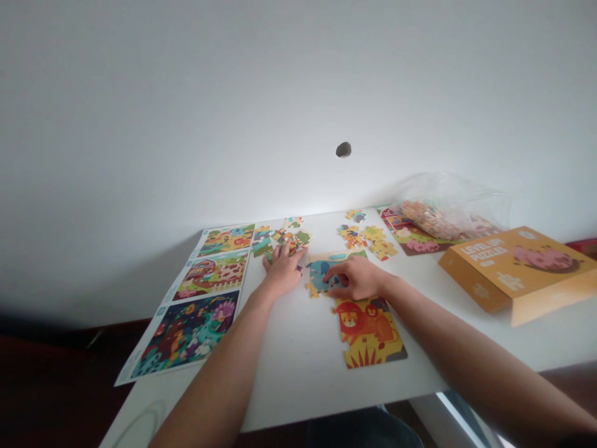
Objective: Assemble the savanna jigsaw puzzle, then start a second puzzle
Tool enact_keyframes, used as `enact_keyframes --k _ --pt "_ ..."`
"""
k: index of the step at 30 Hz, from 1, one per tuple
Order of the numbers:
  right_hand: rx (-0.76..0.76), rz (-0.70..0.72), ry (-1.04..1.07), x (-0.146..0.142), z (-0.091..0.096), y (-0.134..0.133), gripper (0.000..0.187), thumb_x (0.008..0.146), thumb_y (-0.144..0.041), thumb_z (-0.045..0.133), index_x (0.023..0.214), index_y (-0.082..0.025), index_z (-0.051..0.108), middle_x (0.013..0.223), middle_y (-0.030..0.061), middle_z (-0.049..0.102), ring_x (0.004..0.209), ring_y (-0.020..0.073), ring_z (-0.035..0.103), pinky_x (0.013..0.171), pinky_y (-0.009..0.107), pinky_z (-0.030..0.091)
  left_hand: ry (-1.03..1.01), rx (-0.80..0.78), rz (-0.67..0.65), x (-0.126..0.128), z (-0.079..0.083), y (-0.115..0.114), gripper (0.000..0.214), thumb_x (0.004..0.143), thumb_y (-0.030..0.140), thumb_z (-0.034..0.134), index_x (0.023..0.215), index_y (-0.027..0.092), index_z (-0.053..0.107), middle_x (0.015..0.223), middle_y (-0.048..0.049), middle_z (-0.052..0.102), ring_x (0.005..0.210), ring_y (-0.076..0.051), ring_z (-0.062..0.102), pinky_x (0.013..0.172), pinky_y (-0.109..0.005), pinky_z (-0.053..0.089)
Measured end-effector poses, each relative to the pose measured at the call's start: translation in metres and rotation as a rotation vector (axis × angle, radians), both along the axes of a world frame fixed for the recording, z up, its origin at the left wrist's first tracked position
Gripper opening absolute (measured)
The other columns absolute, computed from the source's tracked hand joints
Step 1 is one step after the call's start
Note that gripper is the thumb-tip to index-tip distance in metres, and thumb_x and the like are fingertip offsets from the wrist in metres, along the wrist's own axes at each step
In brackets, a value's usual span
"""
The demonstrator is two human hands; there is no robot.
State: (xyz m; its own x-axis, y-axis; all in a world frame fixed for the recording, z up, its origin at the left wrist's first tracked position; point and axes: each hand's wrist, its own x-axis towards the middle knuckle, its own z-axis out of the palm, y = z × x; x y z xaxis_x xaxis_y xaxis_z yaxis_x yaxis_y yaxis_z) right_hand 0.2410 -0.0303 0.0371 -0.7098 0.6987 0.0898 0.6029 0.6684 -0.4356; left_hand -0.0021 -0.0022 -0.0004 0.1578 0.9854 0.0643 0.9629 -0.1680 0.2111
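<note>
My left hand (283, 269) lies over a loose heap of jigsaw pieces (303, 238), fingers spread and touching the pieces under them. My right hand (358, 278) rests on a joined puzzle section with a blue elephant (318, 269). Its index finger and thumb press there with a gap between them; the other fingers are curled. Below it is another joined section showing lions (370, 333), close to the elephant section; my right hand hides where their edges come together.
A printed picture sheet (242, 298) hangs over the table's left edge. Loose pieces (380, 241) lie behind my right hand. Farther right are a clear bag of pieces (433, 218), a farm picture (410, 242) and an orange puzzle box (527, 264). A wall (280, 124) stands behind.
</note>
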Motion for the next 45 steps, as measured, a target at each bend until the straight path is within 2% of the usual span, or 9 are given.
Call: enact_keyframes --k 6,12,17,24,30,34,38,41,45 --pt "0.001 -0.002 0.004 0.001 -0.001 0.001 0.035 0.080 -0.043 0.070 0.110 -0.027 0.074 0.069 -0.0006 0.068 0.061 0.0136 0.057 0.064 0.024 0.037 -0.048 0.110 0.050 0.000 -0.002 0.003 0.057 0.082 0.012 0.051 0.132 0.037 0.059 0.154 -0.0062 0.040 0.141 -0.036 0.033 0.109 -0.068 0.028" --pt "0.009 0.004 0.010 0.002 -0.002 0.001 0.035 0.080 -0.043 0.069 0.110 -0.026 0.073 0.069 -0.0003 0.067 0.062 0.0141 0.058 0.063 0.024 0.037 -0.112 0.153 0.217 -0.003 0.004 0.003 0.043 0.089 0.040 0.055 0.130 0.028 0.059 0.148 -0.0143 0.046 0.135 -0.042 0.037 0.101 -0.071 0.033" --pt "0.007 0.009 0.011 0.002 -0.002 0.000 0.033 0.081 -0.041 0.068 0.110 -0.026 0.073 0.069 -0.0003 0.068 0.061 0.0138 0.058 0.063 0.024 0.038 -0.113 0.153 0.151 -0.001 0.004 0.002 0.039 0.089 0.044 0.055 0.125 0.030 0.064 0.148 -0.0113 0.048 0.135 -0.041 0.038 0.104 -0.067 0.033" --pt "0.022 0.005 0.020 0.002 -0.002 0.000 0.029 0.082 -0.039 0.065 0.106 -0.026 0.075 0.067 -0.0009 0.067 0.061 0.0141 0.059 0.061 0.024 0.038 -0.011 0.126 0.044 0.003 0.005 0.004 0.053 0.089 0.023 0.045 0.138 0.037 0.054 0.156 0.0000 0.041 0.141 -0.039 0.029 0.109 -0.071 0.024" --pt "0.022 -0.028 0.049 0.001 -0.003 0.000 0.025 0.083 -0.036 0.063 0.101 -0.025 0.076 0.068 -0.0008 0.068 0.060 0.0129 0.059 0.061 0.023 0.039 -0.001 0.165 0.007 0.004 0.003 0.005 0.046 0.089 0.029 0.048 0.133 0.036 0.060 0.149 0.0014 0.049 0.132 -0.037 0.041 0.110 -0.064 0.028" --pt "0.069 -0.146 0.067 0.000 -0.006 0.004 0.020 0.084 -0.031 0.059 0.093 -0.023 0.076 0.068 -0.0006 0.069 0.061 0.0127 0.059 0.062 0.024 0.040 -0.003 0.182 -0.044 0.003 -0.001 0.005 0.044 0.094 0.033 0.044 0.135 0.037 0.058 0.153 0.0010 0.044 0.136 -0.039 0.033 0.108 -0.067 0.026" --pt "0.197 -0.527 0.068 0.008 -0.012 0.016 0.023 0.088 -0.029 0.054 0.095 -0.023 0.075 0.086 0.0032 0.073 0.077 0.0177 0.064 0.069 0.027 0.043 -0.023 0.176 -0.083 0.002 -0.005 0.006 0.044 0.097 0.036 0.039 0.139 0.040 0.054 0.152 0.0026 0.046 0.137 -0.040 0.032 0.106 -0.070 0.023" --pt "0.316 -0.768 0.038 0.019 -0.019 0.028 0.028 0.089 -0.026 0.052 0.106 -0.021 0.073 0.105 0.0090 0.071 0.100 0.0243 0.060 0.087 0.033 0.044 -0.033 0.196 -0.078 0.002 -0.006 0.006 0.043 0.096 0.037 0.042 0.137 0.040 0.056 0.150 0.0027 0.049 0.133 -0.040 0.035 0.106 -0.068 0.024" --pt "0.300 -0.838 -0.054 0.029 -0.026 0.040 0.046 0.088 -0.039 0.056 0.132 -0.026 0.060 0.138 0.0098 0.056 0.121 0.0326 0.048 0.099 0.045 0.039 -0.027 0.213 -0.077 0.003 -0.004 0.005 0.041 0.095 0.037 0.046 0.133 0.039 0.060 0.147 0.0025 0.052 0.130 -0.039 0.037 0.106 -0.064 0.027"
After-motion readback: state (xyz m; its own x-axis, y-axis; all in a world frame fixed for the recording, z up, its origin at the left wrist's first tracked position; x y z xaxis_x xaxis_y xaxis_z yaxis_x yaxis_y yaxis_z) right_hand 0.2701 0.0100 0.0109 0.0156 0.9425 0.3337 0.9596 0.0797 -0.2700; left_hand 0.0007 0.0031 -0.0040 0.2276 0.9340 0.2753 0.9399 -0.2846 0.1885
